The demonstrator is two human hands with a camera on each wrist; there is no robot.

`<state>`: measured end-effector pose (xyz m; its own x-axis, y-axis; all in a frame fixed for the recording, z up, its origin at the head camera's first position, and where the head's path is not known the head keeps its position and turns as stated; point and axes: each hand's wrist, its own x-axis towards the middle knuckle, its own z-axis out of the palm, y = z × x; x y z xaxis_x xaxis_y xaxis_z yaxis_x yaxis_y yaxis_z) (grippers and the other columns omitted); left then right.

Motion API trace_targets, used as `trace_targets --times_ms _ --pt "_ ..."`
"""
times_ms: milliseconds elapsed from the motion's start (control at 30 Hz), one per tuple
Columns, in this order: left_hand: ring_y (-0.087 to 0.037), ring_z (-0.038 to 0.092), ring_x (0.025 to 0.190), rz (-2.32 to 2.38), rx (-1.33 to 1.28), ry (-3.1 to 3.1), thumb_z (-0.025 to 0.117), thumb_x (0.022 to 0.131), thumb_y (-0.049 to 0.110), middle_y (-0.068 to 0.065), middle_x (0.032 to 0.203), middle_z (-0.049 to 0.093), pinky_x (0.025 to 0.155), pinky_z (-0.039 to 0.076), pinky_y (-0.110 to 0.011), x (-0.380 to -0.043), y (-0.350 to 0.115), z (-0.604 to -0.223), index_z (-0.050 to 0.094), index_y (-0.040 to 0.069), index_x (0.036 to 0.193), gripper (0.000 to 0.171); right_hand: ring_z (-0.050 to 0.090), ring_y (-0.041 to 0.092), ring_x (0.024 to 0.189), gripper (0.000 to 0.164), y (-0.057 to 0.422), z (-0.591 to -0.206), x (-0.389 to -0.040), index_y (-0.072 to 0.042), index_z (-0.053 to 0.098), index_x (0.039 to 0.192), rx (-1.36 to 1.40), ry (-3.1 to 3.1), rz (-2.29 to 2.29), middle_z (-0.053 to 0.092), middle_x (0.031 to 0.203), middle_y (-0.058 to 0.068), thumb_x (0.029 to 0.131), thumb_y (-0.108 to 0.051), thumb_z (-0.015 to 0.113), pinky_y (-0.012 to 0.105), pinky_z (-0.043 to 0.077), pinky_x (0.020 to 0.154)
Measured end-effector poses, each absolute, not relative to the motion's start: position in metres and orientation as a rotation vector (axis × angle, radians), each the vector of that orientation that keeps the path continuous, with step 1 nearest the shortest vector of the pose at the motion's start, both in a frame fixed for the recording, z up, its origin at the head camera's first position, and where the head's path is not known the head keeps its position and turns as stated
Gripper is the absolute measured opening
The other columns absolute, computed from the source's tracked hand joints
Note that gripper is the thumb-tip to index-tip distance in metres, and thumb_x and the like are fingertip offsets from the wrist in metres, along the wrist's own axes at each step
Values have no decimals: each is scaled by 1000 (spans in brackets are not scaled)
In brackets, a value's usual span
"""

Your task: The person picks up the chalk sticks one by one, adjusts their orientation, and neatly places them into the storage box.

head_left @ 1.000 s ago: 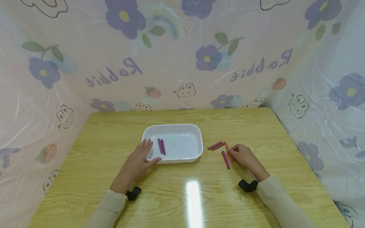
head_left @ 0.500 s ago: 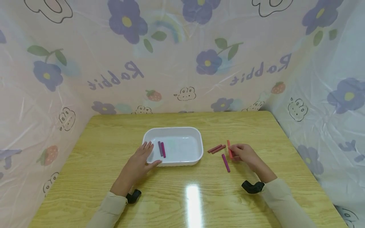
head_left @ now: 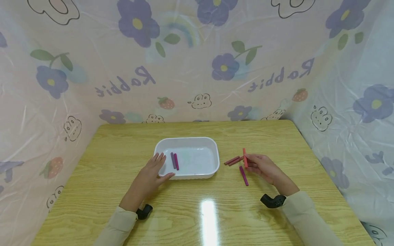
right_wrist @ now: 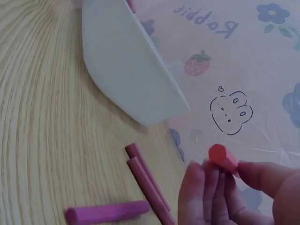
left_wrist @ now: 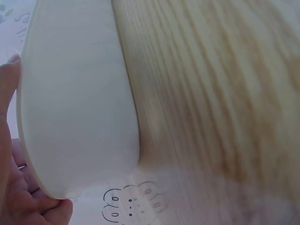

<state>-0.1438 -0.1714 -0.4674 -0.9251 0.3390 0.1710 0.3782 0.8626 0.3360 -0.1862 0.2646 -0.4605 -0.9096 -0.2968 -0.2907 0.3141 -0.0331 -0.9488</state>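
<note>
My right hand (head_left: 266,169) pinches an orange-red crayon (head_left: 245,158) between thumb and fingertips, raised above the table; its six-sided end faces the right wrist camera. My left hand (head_left: 149,179) rests on the left end of a white tray (head_left: 197,164), fingers spread over the rim and thumb along the near edge. Inside the tray lie a greyish-purple crayon (head_left: 173,160) and a magenta crayon (head_left: 176,162), side by side. Between tray and right hand, two brownish-red crayons (right_wrist: 145,178) lie together on the table. Nearer to me is a purple crayon (right_wrist: 108,212).
The wooden table (head_left: 191,218) is enclosed at the back and sides by a printed plastic sheet (head_left: 184,68). A black wrist-worn piece (head_left: 273,201) sits by each sleeve cuff, close over the tabletop.
The right hand has lifted the orange-red crayon off the table and shifted it slightly left, turning it more upright in view. The left hand stays at the tray.
</note>
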Motion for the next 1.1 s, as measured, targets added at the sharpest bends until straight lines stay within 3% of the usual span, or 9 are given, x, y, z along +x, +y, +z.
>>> trace_targets --times_ms 167,300,600,833,1100 --pt "-28 18 139 -552 -574 -2919 44 86 65 -13 148 29 109 23 -47 -144 -172 -468 35 1 142 85 62 19 93 28 262 -460 -187 -1 62 109 -7 1636 -2087 62 99 10 100 -20 44 34 48 90" --pt "-28 18 139 -557 -575 -2916 45 85 65 -13 148 29 109 23 -47 -144 -172 -468 35 2 142 86 62 15 86 26 258 -459 -189 -6 66 99 -6 1519 -2140 62 93 7 100 -19 43 37 45 94" --pt "-27 16 139 -558 -560 -2931 45 85 65 -12 149 27 109 23 -46 -144 -172 -467 34 3 143 86 62 16 87 24 247 -455 -193 -7 66 97 8 1444 -2173 61 95 8 99 -20 45 30 50 85" --pt "-28 16 139 -564 -563 -2934 44 85 66 -12 149 27 108 23 -47 -143 -172 -465 34 2 143 86 58 34 107 24 227 -450 -200 -1 62 96 -40 1435 -2137 64 96 15 99 -19 46 29 50 86" --pt "-26 15 139 -569 -559 -2941 41 85 68 -11 150 26 109 22 -46 -143 -172 -467 33 3 143 87 62 17 83 19 201 -442 -203 -3 64 96 -37 1450 -2135 58 93 10 98 -16 49 33 49 88"
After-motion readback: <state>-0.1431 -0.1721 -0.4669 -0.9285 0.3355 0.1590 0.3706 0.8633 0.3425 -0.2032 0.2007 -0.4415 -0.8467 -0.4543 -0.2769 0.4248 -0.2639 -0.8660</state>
